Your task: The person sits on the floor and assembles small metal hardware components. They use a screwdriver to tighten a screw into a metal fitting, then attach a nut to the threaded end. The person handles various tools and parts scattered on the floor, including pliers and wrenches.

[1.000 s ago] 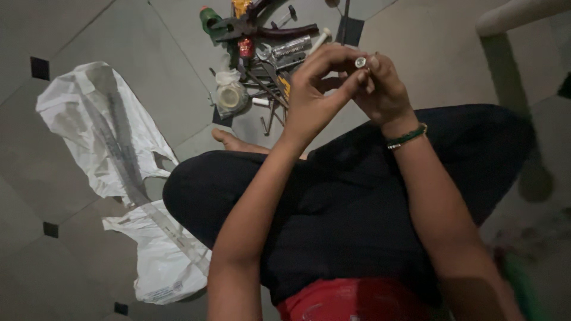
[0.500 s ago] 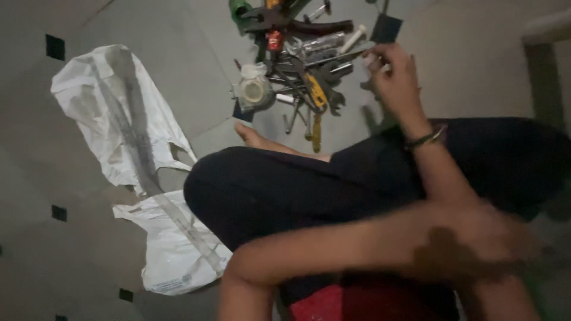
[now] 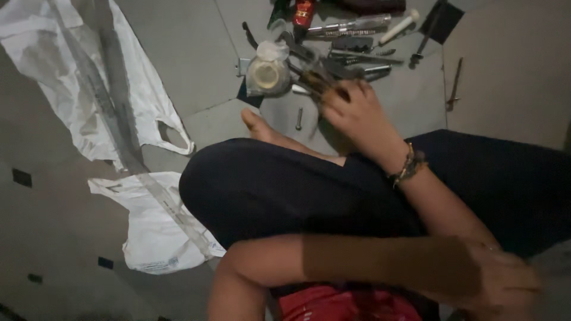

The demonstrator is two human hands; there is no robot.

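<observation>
I sit cross-legged on a tiled floor in dark trousers [image 3: 279, 184]. My right hand [image 3: 357, 116], with a bracelet at the wrist, reaches forward into a pile of hand tools [image 3: 345, 53]. Its fingers curl around a yellow-brown tool handle [image 3: 315, 82] at the near edge of the pile. My left arm crosses my lap toward the lower right. My left hand [image 3: 499, 285] is blurred there, and whether it holds anything does not show. My bare foot [image 3: 262, 128] pokes out just in front of the pile.
A pale roll of tape [image 3: 267, 72] sits at the pile's left side and a loose bolt [image 3: 299, 119] lies near my foot. Two white plastic bags [image 3: 89, 77] [image 3: 157, 229] lie on the left. A thin rod [image 3: 455, 83] lies to the right of the tools.
Both hands were together in front of me on a small part. The right hand has since gone down into the tool pile, and the left arm has swung across my lap to the right.
</observation>
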